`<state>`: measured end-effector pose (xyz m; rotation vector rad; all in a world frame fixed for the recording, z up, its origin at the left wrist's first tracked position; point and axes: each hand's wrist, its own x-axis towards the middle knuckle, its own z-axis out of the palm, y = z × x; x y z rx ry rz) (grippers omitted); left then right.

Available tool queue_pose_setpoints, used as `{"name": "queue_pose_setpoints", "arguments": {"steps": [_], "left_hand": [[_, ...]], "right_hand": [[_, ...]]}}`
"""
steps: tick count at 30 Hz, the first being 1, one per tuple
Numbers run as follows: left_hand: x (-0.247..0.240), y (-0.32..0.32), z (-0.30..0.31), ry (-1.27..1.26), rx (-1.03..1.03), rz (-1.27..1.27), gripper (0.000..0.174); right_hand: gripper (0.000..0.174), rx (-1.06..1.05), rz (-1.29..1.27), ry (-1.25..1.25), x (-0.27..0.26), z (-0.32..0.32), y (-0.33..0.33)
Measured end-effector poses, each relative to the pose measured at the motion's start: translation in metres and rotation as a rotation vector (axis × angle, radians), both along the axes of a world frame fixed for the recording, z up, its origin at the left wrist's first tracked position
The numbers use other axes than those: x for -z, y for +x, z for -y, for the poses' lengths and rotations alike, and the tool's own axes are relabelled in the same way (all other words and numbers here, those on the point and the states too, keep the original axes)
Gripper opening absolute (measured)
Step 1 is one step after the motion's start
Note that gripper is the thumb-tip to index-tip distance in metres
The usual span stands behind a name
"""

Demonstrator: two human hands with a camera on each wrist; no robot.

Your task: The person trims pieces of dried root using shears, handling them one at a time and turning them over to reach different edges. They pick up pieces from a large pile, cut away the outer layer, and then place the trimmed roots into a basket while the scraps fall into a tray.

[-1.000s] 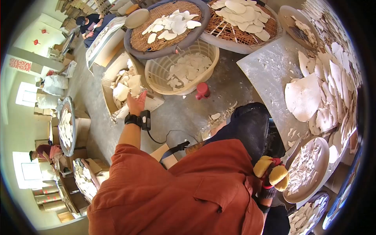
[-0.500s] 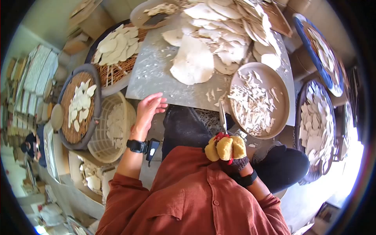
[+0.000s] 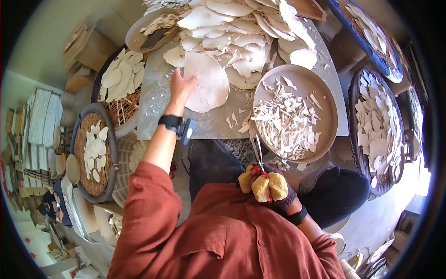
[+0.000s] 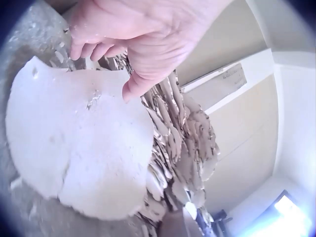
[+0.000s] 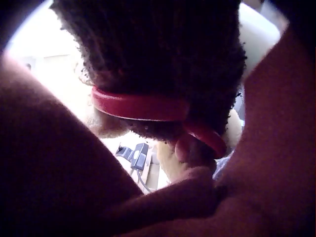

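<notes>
My bare left hand reaches over the grey tabletop to a large, pale, flat round slice. Its thumb overlaps the slice's edge in the left wrist view, and the other fingers lie loosely bent just past that edge. A crack runs inward from the slice's far rim. Close to my lap, the right hand, in a dark knitted glove with yellow padding, grips scissors whose blades point toward the table. In the right wrist view a red scissor handle loops round the gloved fingers.
A heap of similar slices covers the table's far side. A round tray of cut strips stands to the right, overlapping the table's front edge. Woven trays with pieces flank both sides; a pale plastic basket sits lower left.
The view has swung from the floor containers on the left round to the table. My left hand has moved forward onto the large slice's edge. The right hand keeps the scissors near my lap.
</notes>
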<state>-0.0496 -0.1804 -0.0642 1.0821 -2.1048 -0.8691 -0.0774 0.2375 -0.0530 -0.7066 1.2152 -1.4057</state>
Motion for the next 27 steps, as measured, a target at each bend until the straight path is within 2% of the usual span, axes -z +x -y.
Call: {"name": "queue_pose_setpoints", "arguments": {"steps": [2,3,5,6,7,10,13,16,17,18,19,20,21,23,25,27], "left_hand": [[-0.005,-0.013,0.017,-0.104,-0.057,0.115,0.075],[-0.014,-0.015,0.016,0.115,-0.009,0.089,0.059],[-0.037,-0.011,0.014,0.270,0.142,0.026,0.048],[-0.043,-0.008,0.016,0.346,0.215,-0.008,0.043],[-0.046,-0.002,0.026,0.448,0.282,-0.045,0.027],[-0.105,0.013,-0.011,0.590,0.353,-0.157,0.021],[-0.134,0.029,-0.052,0.661,0.434,-0.343,0.014],[-0.114,0.046,-0.080,0.120,0.484,-0.172,0.015],[-0.104,0.051,-0.089,0.119,0.505,-0.134,0.021],[-0.085,0.057,-0.099,0.037,0.447,-0.079,0.026],[-0.067,0.067,-0.102,0.105,0.510,-0.045,0.023],[-0.055,0.077,-0.106,0.173,0.571,-0.009,0.021],[-0.049,0.086,-0.113,0.399,0.542,-0.070,0.019],[-0.042,0.096,-0.124,0.839,0.461,-0.200,0.020],[-0.037,0.097,-0.130,0.977,0.396,-0.336,0.025],[-0.035,0.090,-0.139,1.017,0.279,-0.450,0.040]], "right_hand": [[0.027,-0.106,-0.240,-0.046,-0.026,0.004,-0.005],[0.029,-0.070,-0.227,-0.044,-0.023,0.004,-0.005],[0.038,-0.002,-0.201,-0.040,-0.012,0.005,-0.004],[0.038,0.028,-0.070,0.001,-0.004,0.004,-0.004],[0.037,0.058,0.063,0.042,0.005,0.003,-0.004],[0.035,0.136,0.345,0.089,0.042,-0.002,0.000],[0.031,0.155,0.332,0.085,0.033,0.000,-0.002],[0.026,0.298,1.292,0.039,0.048,-0.002,-0.002],[0.026,0.344,1.657,0.049,0.062,-0.005,-0.005],[0.028,0.349,1.770,0.011,0.071,-0.009,-0.003],[0.031,0.351,1.882,-0.023,0.080,-0.013,0.000],[0.033,0.295,1.370,0.003,0.077,-0.015,0.000],[0.036,0.231,0.861,0.033,0.070,-0.017,0.000],[0.039,0.228,0.702,0.024,0.066,-0.015,0.000],[0.039,0.213,0.512,0.018,0.064,-0.012,0.001],[0.037,0.209,0.537,0.023,0.069,-0.013,0.002]]}}
